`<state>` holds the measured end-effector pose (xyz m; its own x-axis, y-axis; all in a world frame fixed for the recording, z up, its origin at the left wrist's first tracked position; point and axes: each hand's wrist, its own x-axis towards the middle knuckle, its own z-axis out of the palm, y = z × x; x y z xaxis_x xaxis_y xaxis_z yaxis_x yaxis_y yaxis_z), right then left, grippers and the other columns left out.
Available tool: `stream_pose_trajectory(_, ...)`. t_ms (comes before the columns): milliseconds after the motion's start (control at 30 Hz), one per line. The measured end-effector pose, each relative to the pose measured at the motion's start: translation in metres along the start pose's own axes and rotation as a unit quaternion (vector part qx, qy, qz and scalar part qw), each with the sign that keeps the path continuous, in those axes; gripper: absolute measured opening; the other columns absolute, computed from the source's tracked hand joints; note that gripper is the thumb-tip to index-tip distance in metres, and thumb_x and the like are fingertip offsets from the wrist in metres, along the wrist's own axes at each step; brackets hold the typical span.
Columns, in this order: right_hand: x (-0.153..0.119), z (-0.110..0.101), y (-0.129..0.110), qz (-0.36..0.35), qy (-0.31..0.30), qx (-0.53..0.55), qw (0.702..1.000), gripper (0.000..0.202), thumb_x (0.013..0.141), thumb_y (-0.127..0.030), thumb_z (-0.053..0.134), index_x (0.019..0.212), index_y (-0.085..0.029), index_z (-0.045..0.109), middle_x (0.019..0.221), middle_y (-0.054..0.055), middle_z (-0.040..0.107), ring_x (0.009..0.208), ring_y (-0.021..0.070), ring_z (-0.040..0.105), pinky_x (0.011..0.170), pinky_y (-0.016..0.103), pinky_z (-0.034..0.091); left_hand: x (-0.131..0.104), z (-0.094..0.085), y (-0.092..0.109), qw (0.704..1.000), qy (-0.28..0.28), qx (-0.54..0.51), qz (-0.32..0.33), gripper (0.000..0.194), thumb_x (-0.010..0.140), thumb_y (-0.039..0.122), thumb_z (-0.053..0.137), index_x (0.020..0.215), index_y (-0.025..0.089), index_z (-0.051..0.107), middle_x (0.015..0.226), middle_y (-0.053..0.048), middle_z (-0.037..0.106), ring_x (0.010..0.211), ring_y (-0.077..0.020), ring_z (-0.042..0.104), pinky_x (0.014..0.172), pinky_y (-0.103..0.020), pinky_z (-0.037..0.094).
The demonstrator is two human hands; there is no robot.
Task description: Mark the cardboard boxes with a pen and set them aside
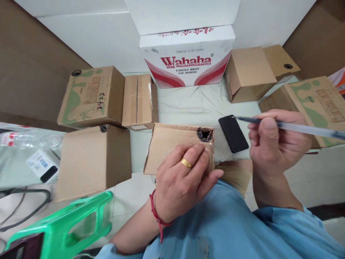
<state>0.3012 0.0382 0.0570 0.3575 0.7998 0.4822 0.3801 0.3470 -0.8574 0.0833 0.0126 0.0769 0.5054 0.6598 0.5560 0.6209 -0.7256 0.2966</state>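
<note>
My left hand (183,176) lies on top of a small cardboard box (164,144) at the table's front edge. Its fingers rest along the lid, with the thumb stretched out to the right. A ragged, black-rimmed hole (206,134) opens in the box's far right corner, just beyond the fingertips. Raised to the right, my right hand (277,140) pinches a pen (296,128) with a dark tip section and a clear barrel. The pen's point faces left, above the far end of a black phone (233,133) on the cloth.
Cardboard boxes (88,97) stand on the left, and more (250,72) on the right. A white and red Wahaha carton (188,61) stands at the back. A plastic bottle (29,139) lies far left, above a green stool (67,219). Pale cloth (185,104) covers the table.
</note>
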Motion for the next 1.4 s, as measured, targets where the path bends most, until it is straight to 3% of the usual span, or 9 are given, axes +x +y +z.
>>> stream_pose_trajectory(100,0.007,-0.028,0.025,0.004,0.047,-0.092,0.995,0.027,0.107,-0.052,0.061,0.103,-0.028,0.071,0.069,-0.001,0.064,0.052,0.0164,0.054,0.056,0.033,0.041,-0.004,-0.004,-0.002,0.999,-0.029,0.003,0.018,0.061,0.104,0.062,0.064,0.126,0.005,0.071,0.119,-0.019,0.080,0.109,-0.0329,0.071,0.094,-0.047,0.062)
stream_pose_trajectory(167,0.012,-0.054,0.051,0.049,-0.029,-0.253,0.966,0.037,0.106,-0.055,0.060,0.089,-0.024,0.071,0.063,0.001,0.062,0.057,0.0183,0.057,0.061,0.033,0.041,-0.005,-0.007,-0.004,0.999,-0.049,0.000,0.023,0.064,0.104,0.062,0.064,0.131,0.004,0.069,0.123,-0.021,0.078,0.113,-0.0350,0.070,0.096,-0.048,0.062)
stream_pose_trajectory(367,0.023,-0.109,0.132,0.225,-0.315,-0.566,0.728,0.045,0.102,-0.054,0.056,0.074,-0.022,0.067,0.072,0.011,0.071,0.073,0.0270,0.066,0.065,0.035,0.035,0.004,-0.026,-0.010,0.989,-0.142,-0.035,0.013,0.052,0.103,0.040,0.070,0.143,0.008,0.062,0.139,-0.020,0.071,0.125,-0.0356,0.068,0.108,-0.049,0.061)
stream_pose_trajectory(467,0.023,-0.112,0.154,0.267,-0.335,-0.595,0.680,0.048,0.104,-0.055,0.051,0.097,-0.018,0.079,0.094,0.020,0.079,0.089,0.0335,0.073,0.070,0.037,0.041,0.010,-0.040,-0.018,0.979,-0.187,-0.070,0.026,0.052,0.107,0.039,0.066,0.151,0.013,0.057,0.150,-0.019,0.067,0.138,-0.0334,0.065,0.116,-0.047,0.058)
stream_pose_trajectory(667,0.001,-0.090,0.144,0.217,-0.199,-0.549,0.782,0.058,0.107,-0.050,0.049,0.146,-0.009,0.061,0.133,0.028,0.071,0.117,0.0397,0.069,0.090,0.046,0.052,-0.004,-0.056,-0.065,0.987,-0.157,-0.001,0.010,0.090,0.095,0.066,0.076,0.170,0.033,0.039,0.172,-0.018,0.047,0.167,-0.0484,0.031,0.133,-0.075,0.029)
stream_pose_trajectory(833,-0.044,-0.051,0.121,0.136,-0.289,-0.501,0.804,0.077,0.101,-0.067,0.058,0.151,-0.008,0.055,0.136,0.028,0.065,0.126,0.0444,0.056,0.100,0.054,0.051,-0.015,-0.055,-0.093,0.970,-0.243,-0.009,-0.026,0.109,0.088,0.069,0.081,0.175,0.032,0.027,0.178,-0.023,0.032,0.166,-0.0545,0.027,0.127,-0.076,0.038)
stream_pose_trajectory(1000,-0.059,-0.030,0.127,0.176,-0.233,-0.506,0.812,0.079,0.087,-0.062,0.078,0.140,-0.007,0.057,0.126,0.025,0.061,0.121,0.0431,0.053,0.104,0.055,0.048,0.007,-0.046,-0.074,0.986,-0.161,-0.034,-0.017,0.077,0.088,0.041,0.084,0.157,0.028,0.051,0.160,-0.021,0.048,0.149,-0.0469,0.051,0.120,-0.069,0.051)
stream_pose_trajectory(1167,-0.048,-0.036,0.132,0.200,-0.232,-0.470,0.828,0.082,0.079,-0.051,0.083,0.139,-0.004,0.055,0.128,0.025,0.058,0.121,0.0423,0.058,0.108,0.053,0.048,0.034,-0.023,-0.059,0.997,-0.049,0.051,0.023,0.067,0.079,0.034,0.093,0.139,0.031,0.065,0.162,-0.019,0.045,0.149,-0.0533,0.043,0.121,-0.079,0.043)
stream_pose_trajectory(1400,-0.032,-0.062,0.130,0.264,-0.300,-0.405,0.822,0.090,0.082,-0.049,0.078,0.155,-0.009,0.045,0.146,0.027,0.061,0.127,0.0411,0.068,0.105,0.048,0.054,0.039,0.012,-0.046,0.995,-0.017,0.099,0.012,0.059,0.080,0.034,0.093,0.133,0.031,0.069,0.164,-0.019,0.044,0.152,-0.0532,0.039,0.117,-0.080,0.043)
